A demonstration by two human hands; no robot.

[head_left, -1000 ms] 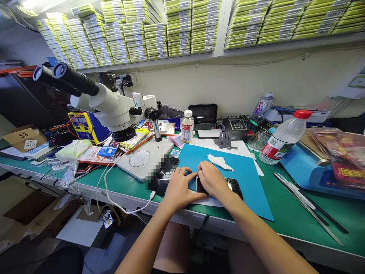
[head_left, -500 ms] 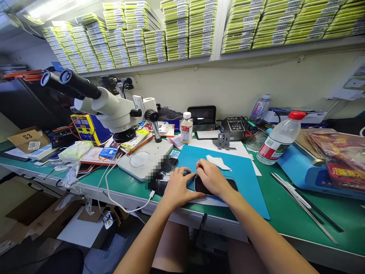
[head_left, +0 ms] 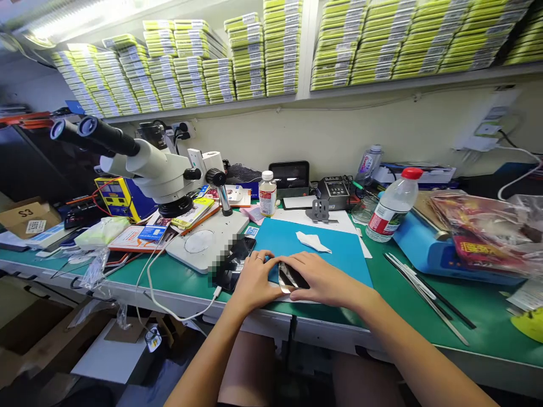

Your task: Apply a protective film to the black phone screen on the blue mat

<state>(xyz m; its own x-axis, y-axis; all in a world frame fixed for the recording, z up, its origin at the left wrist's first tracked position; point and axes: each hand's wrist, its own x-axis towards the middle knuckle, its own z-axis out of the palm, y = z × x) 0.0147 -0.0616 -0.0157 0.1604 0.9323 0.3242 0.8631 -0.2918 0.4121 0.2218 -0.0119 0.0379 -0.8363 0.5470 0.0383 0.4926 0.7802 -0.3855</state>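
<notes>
A dark, glossy smartphone (head_left: 292, 278) with a pale edge is between my hands at the front of the blue mat (head_left: 348, 260). My left hand (head_left: 254, 280) curls around its left end, thumb at the near corner and fingers at the far one. From the right, my right hand (head_left: 324, 280) grips it across the width, fingers on the far edge and thumb on the near edge. My right hand covers the phone's right part. A crumpled white tissue (head_left: 313, 242) lies on the mat beyond. Left of my left hand rests another black phone (head_left: 237, 263), partly pixelated.
A microscope (head_left: 156, 169) stands at the left on its pale base (head_left: 199, 243). A white cable (head_left: 182, 316) hangs over the bench edge. Bottles (head_left: 392, 206), metal strips (head_left: 428, 297) and a blue device (head_left: 418, 254) are on the right. Stacked yellow-green packs (head_left: 250, 56) fill the shelf.
My right hand has gone from a pinch at the phone's upper left to a grip across its width. The phone's surface now catches bright reflections. The view has turned slightly right.
</notes>
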